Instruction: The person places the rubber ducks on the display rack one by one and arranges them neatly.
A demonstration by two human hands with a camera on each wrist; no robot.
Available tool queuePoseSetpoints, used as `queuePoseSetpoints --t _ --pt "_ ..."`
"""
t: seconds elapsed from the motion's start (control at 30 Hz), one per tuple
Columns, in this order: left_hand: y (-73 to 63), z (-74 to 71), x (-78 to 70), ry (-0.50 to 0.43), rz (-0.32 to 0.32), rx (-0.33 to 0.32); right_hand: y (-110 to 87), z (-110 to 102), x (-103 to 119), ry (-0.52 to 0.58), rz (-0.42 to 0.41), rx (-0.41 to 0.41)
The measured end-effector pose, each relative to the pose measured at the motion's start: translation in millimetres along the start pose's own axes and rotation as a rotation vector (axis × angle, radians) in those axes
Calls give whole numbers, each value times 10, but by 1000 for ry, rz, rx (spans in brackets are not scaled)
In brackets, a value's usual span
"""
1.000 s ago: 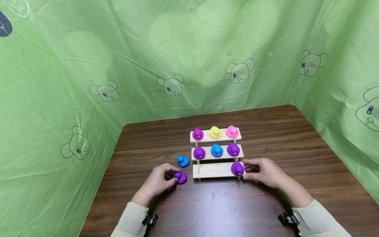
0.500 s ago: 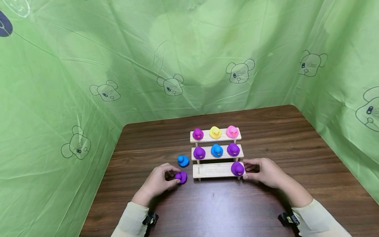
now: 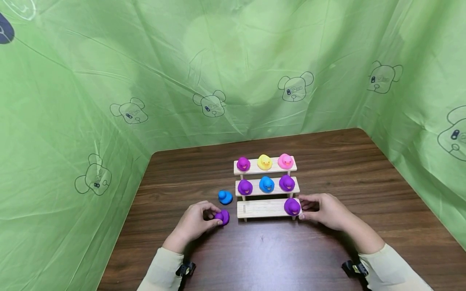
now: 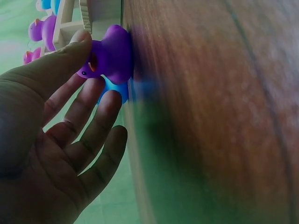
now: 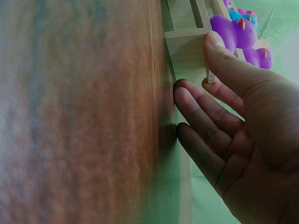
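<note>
My left hand [image 3: 194,221] pinches a small purple rubber duck [image 3: 224,217] by its head, left of the rack. In the left wrist view the thumb lies against the head of that purple duck [image 4: 119,53], whose base faces the tabletop. Just behind it a blue rubber duck [image 3: 225,197] sits on the table. My right hand [image 3: 329,212] holds the right end of the three-tier wooden display rack [image 3: 262,209], at the lowest shelf. Beside its fingers a purple duck [image 3: 292,207] sits on that shelf; the rest of this shelf is bare.
On the middle shelf stand a purple duck [image 3: 245,187], a blue duck [image 3: 267,184] and another purple duck [image 3: 287,183]. The top shelf bears purple, yellow [image 3: 264,162] and pink [image 3: 285,161] ducks. Green cloth [image 3: 240,72] hangs around the brown wood-grain table [image 3: 269,254].
My left fingers have closed slightly further around the purple duck's head, and the duck has shifted very little. The right hand and the rack stay where they were.
</note>
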State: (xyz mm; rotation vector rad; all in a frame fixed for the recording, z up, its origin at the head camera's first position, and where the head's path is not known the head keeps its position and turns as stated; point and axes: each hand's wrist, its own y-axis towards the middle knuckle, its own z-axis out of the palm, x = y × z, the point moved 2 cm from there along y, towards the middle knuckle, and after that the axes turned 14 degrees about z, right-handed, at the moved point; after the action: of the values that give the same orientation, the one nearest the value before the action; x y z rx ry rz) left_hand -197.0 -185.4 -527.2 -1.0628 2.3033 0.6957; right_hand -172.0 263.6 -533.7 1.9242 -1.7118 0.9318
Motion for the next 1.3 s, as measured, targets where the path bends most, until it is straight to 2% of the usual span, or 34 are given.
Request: queuePoseSetpoints --t 0.33,0.6,0.9,1.3 --pt "-3 6 -6 -27 19 -16 -7 -2 2 0 -1 0" --pt "-11 -6 -20 -48 14 -60 7 9 -8 -1 -5 -16" --pt "-25 -15 -44 -31 21 -93 -4 1 -12 -11 -4 -3" --pt "-2 -55 -160 -21 58 -147 -1 4 -19 -9 -2 -8"
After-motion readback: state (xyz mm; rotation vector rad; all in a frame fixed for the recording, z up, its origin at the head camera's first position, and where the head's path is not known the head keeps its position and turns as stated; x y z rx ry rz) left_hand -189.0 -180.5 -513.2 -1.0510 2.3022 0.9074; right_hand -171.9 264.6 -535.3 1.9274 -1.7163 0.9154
